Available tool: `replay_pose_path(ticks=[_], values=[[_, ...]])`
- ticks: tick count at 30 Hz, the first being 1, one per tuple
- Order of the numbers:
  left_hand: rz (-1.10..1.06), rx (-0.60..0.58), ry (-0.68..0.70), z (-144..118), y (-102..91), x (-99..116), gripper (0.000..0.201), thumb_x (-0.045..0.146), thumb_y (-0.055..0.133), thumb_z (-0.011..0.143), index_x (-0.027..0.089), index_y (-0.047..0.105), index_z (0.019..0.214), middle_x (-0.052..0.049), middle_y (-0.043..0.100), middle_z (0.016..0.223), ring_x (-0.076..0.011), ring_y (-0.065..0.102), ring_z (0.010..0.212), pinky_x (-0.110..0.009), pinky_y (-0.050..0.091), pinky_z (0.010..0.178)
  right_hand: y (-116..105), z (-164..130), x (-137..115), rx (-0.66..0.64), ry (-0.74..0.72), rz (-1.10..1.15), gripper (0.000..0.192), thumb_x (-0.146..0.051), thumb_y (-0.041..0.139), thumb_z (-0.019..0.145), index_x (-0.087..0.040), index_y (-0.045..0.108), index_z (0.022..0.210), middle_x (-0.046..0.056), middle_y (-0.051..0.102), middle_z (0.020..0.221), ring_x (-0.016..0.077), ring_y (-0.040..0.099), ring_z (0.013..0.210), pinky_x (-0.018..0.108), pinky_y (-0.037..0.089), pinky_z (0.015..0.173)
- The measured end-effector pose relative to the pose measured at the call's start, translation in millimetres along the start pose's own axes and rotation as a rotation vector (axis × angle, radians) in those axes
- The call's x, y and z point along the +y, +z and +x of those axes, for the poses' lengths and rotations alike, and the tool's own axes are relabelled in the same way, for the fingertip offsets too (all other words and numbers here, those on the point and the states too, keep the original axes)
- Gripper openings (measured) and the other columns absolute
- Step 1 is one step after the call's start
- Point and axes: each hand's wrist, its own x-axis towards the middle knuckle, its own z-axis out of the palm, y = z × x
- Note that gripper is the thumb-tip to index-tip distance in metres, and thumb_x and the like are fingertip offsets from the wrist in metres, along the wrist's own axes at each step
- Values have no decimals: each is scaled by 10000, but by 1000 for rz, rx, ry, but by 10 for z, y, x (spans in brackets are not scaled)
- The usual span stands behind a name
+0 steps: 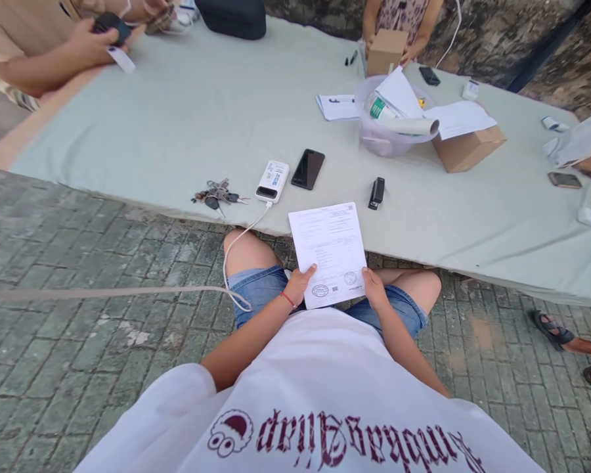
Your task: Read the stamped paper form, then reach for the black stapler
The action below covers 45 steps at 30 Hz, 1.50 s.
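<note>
1. Printed sheet (331, 253), low centre of the frame, is pinched at its bottom corners by left hand (298, 284) and right hand (374, 289).
2. It looks light, floppy and easily creased; holding both edges suits it.
3. Beyond it, the upper edge overlaps the desk (177, 118), near a stapler (376, 192).

You're outdoors at a makeshift paperwork desk, prob. a registration or admin stand. A long table (187, 125) under a pale cloth sits on grey brick paving (69, 341), w/ a rough stone wall (512, 33) behind. Printed forms (329, 253), a stapler (377, 192), pens (350, 59), cardboard boxes (467, 150), phones and a power bank (272, 181) lie about. Other people work along the table's edges.
</note>
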Motion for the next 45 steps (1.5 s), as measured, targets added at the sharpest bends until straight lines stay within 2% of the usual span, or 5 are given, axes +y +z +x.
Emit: replay_pose_path(ticks=[10, 21, 30, 38, 45], values=[[236, -78, 47, 32, -63, -19, 690, 587, 862, 601, 99, 753, 1077, -169, 735, 1176, -360, 669, 1158, -522, 494, 1072, -91, 63, -245, 169, -125, -272, 489, -675, 431, 880, -286, 582, 1134, 74, 708, 945, 305, 626, 906, 417, 456, 895], [317, -60, 177, 74, -56, 133, 693, 685, 730, 722, 129, 727, 1136, -140, 717, 1237, -359, 624, 1227, -520, 456, 1109, 23, 171, -175, 157, -80, -353, 509, -696, 276, 912, -254, 528, 938, 90, 690, 885, 277, 615, 842, 413, 483, 794], [262, -219, 62, 121, -57, -10, 685, 678, 707, 753, 126, 724, 1158, -144, 744, 1171, -351, 662, 1172, -526, 472, 1090, 2, 217, -218, 166, -109, -351, 469, -689, 295, 918, -254, 464, 866, 90, 666, 844, 275, 600, 813, 392, 444, 729], [118, -158, -45, 111, -87, 0, 620, 649, 727, 758, 119, 737, 1080, -172, 750, 1134, -352, 668, 1158, -522, 455, 1101, -26, 181, -360, 141, -205, -446, 438, -632, 244, 961, -257, 454, 878, 67, 628, 762, 269, 582, 745, 380, 420, 692], [219, 30, 268, 203, -3, 197, 475, 618, 655, 838, 174, 706, 1001, -107, 747, 1120, -279, 658, 1116, -432, 481, 1046, -103, 124, -433, 103, -269, -502, 425, -589, 225, 988, -249, 476, 943, 59, 628, 746, 268, 588, 707, 371, 411, 658]])
